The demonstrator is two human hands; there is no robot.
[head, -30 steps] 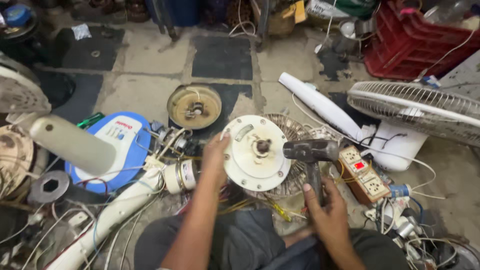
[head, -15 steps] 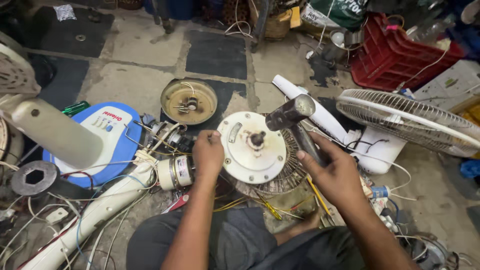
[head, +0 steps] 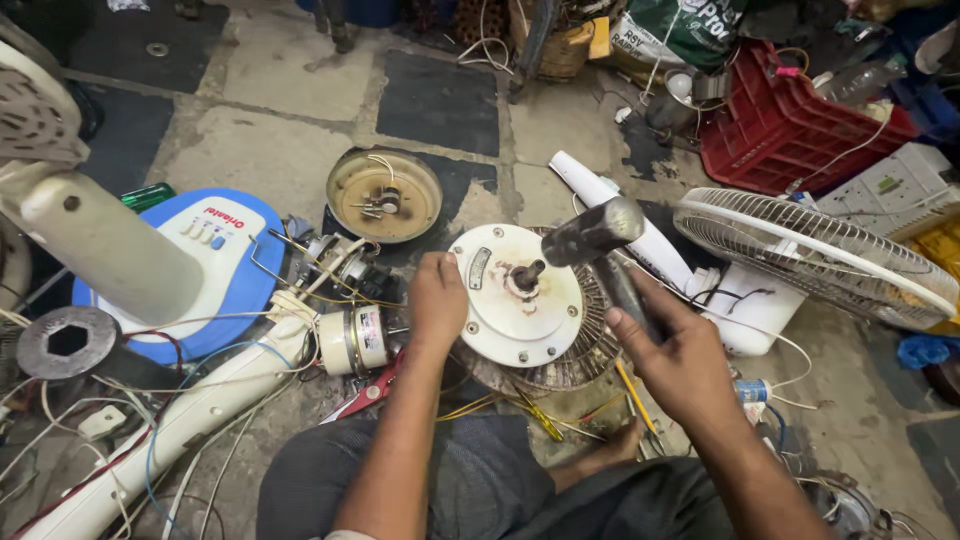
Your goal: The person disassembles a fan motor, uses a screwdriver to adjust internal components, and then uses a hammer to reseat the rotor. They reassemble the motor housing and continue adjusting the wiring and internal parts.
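Note:
A white round fan motor housing (head: 515, 300) with a short dark shaft at its centre lies on a wire-wound stator on the floor. My left hand (head: 437, 300) grips the housing's left rim. My right hand (head: 672, 350) holds the handle of a dark steel hammer (head: 594, 232), its head raised just right of the shaft and tilted over the housing's upper right edge.
A tan motor cover (head: 385, 195) lies behind the housing. A blue and white fan base (head: 215, 265) and white stand tube (head: 180, 420) lie left among loose wires. A fan guard (head: 815, 255) and red crate (head: 790, 120) sit right. My legs are below.
My right hand has swung the hammer from lying level beside the housing up and over it. The view has shifted closer. My left hand stays on the rim.

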